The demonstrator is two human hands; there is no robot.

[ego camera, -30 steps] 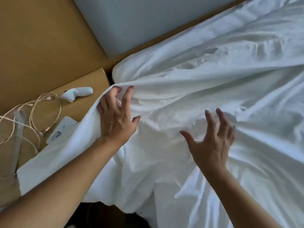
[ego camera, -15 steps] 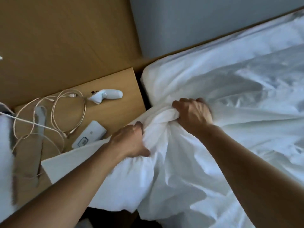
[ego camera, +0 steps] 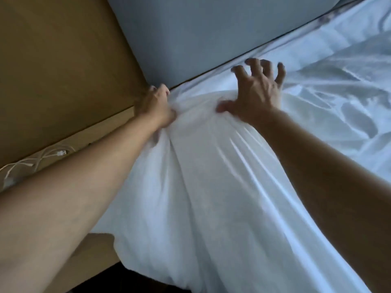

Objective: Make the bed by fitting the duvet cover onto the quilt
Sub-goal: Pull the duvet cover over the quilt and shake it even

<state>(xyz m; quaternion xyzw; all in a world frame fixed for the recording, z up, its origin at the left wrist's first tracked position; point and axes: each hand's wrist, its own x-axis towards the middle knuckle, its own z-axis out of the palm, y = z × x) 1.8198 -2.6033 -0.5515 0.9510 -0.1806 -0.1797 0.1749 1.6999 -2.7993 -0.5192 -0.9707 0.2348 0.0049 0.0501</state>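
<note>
Duvet cover (ego camera: 211,187): white, bunched into long folds, lying over the near corner of the bed and hanging past its edge toward the camera.
Quilt: not told apart from the cover.
Left hand (ego camera: 155,108): gripping a gathered corner of the cover, fingers curled into the cloth, at the bed's corner beside the headboard (ego camera: 190,34).
Right hand (ego camera: 256,92): apart from the left, above the cloth with fingers spread and bent like a claw, thumb at the fabric; holding nothing.
Sheet (ego camera: 338,85): white, wrinkled, spread across the mattress to the right.
Bedside table (ego camera: 97,261): wooden, left of the bed.
Cable (ego camera: 42,159): white, looped on the table, plug end showing.
Wall panel (ego camera: 63,60): tan, behind the table.
</note>
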